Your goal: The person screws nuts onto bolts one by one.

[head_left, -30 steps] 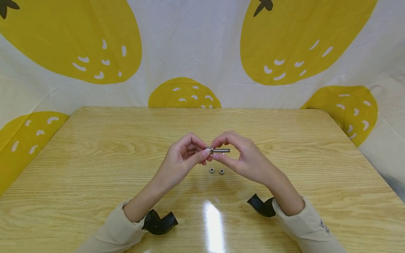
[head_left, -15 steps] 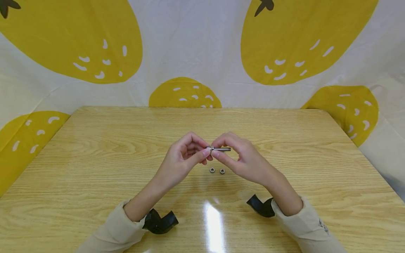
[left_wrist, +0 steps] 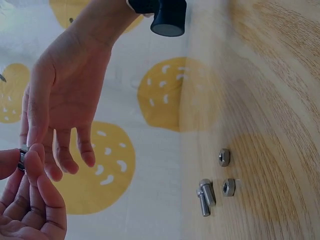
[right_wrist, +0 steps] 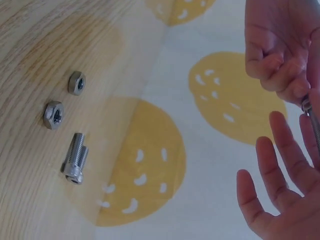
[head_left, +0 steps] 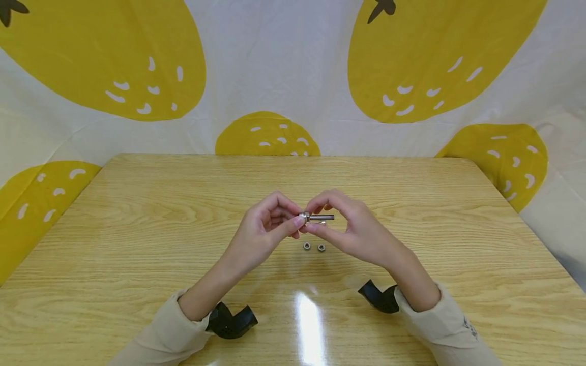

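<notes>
My left hand (head_left: 263, 226) pinches the head end of a steel bolt (head_left: 324, 217) between thumb and forefinger, and the bolt lies level with its shank toward the right. Thumb and forefinger of my right hand (head_left: 350, 223) grip a hex nut (head_left: 308, 217) on the shank, close against the head. In the right wrist view part of the bolt's thread (right_wrist: 316, 131) shows, while the other fingers of the right hand (right_wrist: 280, 200) spread loosely. Fingers hide most of the bolt head.
Two loose hex nuts, a nearer nut (head_left: 321, 247) and a second nut (head_left: 307, 246), rest on the wooden table (head_left: 160, 213). Beside them lie two more bolts (right_wrist: 75, 159), mostly behind the hands in the head view. A fruit-patterned cloth (head_left: 274, 66) hangs behind the table.
The right thumb and forefinger shift slightly around the nut, covering it half a second ago and exposing it again now. The left hand keeps its hold; the loose nuts stay put.
</notes>
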`<state>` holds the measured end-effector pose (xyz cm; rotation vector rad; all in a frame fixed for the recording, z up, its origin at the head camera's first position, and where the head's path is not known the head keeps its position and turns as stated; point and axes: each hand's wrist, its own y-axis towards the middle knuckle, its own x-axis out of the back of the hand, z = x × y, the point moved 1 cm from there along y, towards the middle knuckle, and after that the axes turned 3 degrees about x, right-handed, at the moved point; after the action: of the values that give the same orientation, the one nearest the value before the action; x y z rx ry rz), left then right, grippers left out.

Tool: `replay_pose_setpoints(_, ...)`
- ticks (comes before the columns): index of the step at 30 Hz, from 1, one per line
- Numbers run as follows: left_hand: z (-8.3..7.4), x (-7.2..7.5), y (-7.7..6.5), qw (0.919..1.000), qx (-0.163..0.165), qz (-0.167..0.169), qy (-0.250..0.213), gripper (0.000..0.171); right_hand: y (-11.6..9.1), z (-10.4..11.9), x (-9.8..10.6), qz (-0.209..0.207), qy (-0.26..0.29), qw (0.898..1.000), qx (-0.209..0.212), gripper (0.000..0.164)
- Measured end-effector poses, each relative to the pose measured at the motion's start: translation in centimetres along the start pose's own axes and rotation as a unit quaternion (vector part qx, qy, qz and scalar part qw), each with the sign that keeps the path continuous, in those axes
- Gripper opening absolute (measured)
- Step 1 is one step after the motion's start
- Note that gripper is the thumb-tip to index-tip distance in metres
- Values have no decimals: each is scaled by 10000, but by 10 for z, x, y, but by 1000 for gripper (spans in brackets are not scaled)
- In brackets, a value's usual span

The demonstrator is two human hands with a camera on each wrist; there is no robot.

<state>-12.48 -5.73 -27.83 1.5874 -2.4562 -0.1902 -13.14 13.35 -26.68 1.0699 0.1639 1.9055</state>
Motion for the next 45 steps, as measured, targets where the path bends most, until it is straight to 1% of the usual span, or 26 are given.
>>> replay_pose_setpoints(2,0,0,0,10000,-7,9,-4,13,1,0,0,-42,-23,10000,46,22)
replay_pose_setpoints(10,-2,0,-1,10000,-54,26,-63,13,0,-2,0,-72,-65,9997,223,17)
replay_pose_setpoints(19,-2,0,0,9998,-153,83,-25,12,1,-3,-1,113,14,9996,275,10)
replay_pose_setpoints(32,-5,-2,-1,9998,-126,166,-23,11,1,-5,-1,245,63,9993,290,11)
replay_pose_setpoints(35,-4,-1,-1,9999,-76,125,-20,11,1,-6,-2,272,74,9994,217,11)
replay_pose_setpoints(38,-3,1,0,10000,38,39,10,11,1,-6,-2,274,-33,9996,105,9)
replay_pose_setpoints(42,0,3,3,9998,199,-42,73,12,0,-6,-1,243,-297,9990,-227,8)
replay_pose_setpoints(45,4,6,4,9992,333,-99,201,12,-1,-8,1,177,-495,9974,-491,13)
